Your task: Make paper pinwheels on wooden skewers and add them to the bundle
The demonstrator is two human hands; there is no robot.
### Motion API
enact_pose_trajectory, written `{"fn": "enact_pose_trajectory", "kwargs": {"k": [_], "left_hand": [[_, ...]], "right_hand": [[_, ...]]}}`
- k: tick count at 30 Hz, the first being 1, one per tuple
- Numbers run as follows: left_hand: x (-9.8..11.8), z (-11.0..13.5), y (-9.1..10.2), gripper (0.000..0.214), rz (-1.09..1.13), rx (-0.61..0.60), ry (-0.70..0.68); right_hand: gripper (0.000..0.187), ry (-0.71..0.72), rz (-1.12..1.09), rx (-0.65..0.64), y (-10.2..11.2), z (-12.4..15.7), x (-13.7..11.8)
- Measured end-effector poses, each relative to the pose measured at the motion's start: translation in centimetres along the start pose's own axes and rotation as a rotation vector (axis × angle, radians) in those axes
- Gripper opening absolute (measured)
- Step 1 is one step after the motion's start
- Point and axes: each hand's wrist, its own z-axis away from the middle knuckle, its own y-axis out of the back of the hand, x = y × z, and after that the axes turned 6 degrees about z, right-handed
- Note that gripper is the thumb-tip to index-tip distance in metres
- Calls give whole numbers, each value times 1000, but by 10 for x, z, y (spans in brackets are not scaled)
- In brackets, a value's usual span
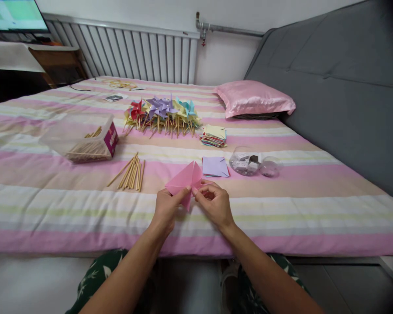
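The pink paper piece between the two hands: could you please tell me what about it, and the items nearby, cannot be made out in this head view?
- Pink folded paper piece: lower tip hidden by the left hand and right hand.
- Clear round jar: contents too small to identify.
- Clear plastic box: blurred walls hide most sticks inside.
- Screen: cut off by the top edge.
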Motion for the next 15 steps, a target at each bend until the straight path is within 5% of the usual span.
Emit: {"fn": "enact_pose_trajectory", "kwargs": {"k": [15], "left_hand": [[0, 0, 0, 26, 16, 24, 30]], "right_hand": [[20, -2, -47, -35, -2, 1, 4]]}}
